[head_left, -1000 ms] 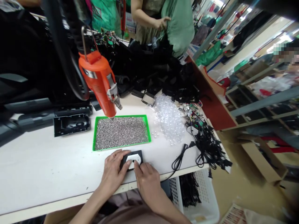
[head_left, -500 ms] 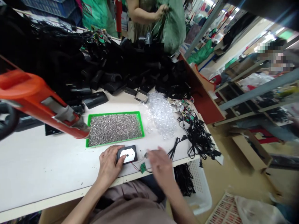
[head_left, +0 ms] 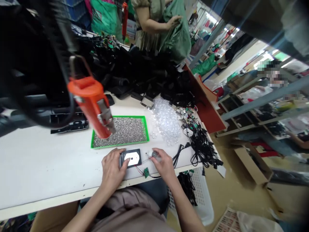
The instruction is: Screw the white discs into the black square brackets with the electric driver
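- Head view: my left hand [head_left: 112, 170] is gripping the black housing [head_left: 131, 158], which is lying at six o'clock from the green tray [head_left: 120, 144].
- My right hand [head_left: 164, 164] is pinching a small clear part [head_left: 154, 154] at three o'clock from the black housing.

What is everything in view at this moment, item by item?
table: one, white, foreground.
black housing: one, black with white panel, near edge.
circuit board: one, green, wired, between the hands.
small round part: one, pale, right of housing.
tray: one, green, behind housing.
screws: many, silver, filling tray.
screwdriver: one, orange, hanging over tray.
clear pieces: heap, transparent, right of tray.
cables: tangle, black, right end.
plastic parts: pile, black, far side.
basket: one, white, under table.
co-worker: one, far side, holding green bag.
left hand: holding housing.
right hand: pinching round part.
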The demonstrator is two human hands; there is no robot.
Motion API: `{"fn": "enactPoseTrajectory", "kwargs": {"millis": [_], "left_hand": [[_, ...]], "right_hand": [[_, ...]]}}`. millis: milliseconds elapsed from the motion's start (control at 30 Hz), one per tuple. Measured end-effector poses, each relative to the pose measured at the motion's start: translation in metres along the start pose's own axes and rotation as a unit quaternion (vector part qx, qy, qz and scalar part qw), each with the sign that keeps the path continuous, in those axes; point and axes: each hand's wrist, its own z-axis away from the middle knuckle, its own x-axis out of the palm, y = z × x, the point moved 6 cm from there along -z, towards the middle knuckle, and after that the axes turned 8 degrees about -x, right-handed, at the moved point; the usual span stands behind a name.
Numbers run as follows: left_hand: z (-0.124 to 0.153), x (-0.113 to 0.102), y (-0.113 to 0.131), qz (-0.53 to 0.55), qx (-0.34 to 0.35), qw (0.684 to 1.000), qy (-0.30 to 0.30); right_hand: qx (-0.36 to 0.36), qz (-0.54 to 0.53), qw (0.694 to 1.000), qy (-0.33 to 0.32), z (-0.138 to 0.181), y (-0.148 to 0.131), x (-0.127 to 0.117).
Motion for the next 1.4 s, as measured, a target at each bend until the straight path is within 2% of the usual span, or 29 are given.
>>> {"fn": "enactPoseTrajectory", "kwargs": {"millis": [67,167,267,367,533,667,867,1033,1233,1333,1400], "left_hand": [[0.002,0.000,0.001,0.002,0.007,1.000,0.009],[0.005,0.001,0.002,0.003,0.016,1.000,0.023],[0.007,0.001,0.004,0.002,0.027,0.999,0.030],[0.008,0.001,0.004,-0.003,0.032,0.999,0.026],[0.008,0.002,0.006,-0.014,0.034,0.999,0.015],[0.009,0.003,0.007,-0.025,0.024,0.999,0.013],[0.012,0.006,0.007,-0.038,0.032,0.999,0.007],[0.011,0.005,0.005,-0.035,0.030,0.999,-0.009],[0.009,0.008,0.007,-0.031,0.032,0.999,-0.007],[0.013,0.002,0.004,-0.015,0.050,0.999,0.005],[0.015,-0.011,-0.002,-0.001,0.068,0.998,0.018]], "right_hand": [[-0.062,-0.035,0.997,0.006,-0.005,-0.016,-0.001],[-0.172,-0.057,0.981,-0.073,-0.013,-0.042,0.012],[-0.254,0.023,0.957,-0.139,-0.022,-0.058,0.026],[-0.328,0.138,0.913,-0.201,-0.029,-0.069,0.034],[-0.380,0.293,0.833,-0.275,-0.031,-0.087,0.040],[-0.378,0.358,0.805,-0.286,-0.029,-0.096,0.048],[-0.400,0.300,0.808,-0.312,-0.025,-0.094,0.052],[-0.373,0.239,0.843,-0.307,-0.030,-0.082,0.049],[-0.335,0.061,0.896,-0.284,-0.042,-0.065,0.047],[-0.313,0.019,0.905,-0.288,-0.043,-0.060,0.034],[-0.288,-0.012,0.921,-0.262,-0.049,-0.062,0.014]]}}
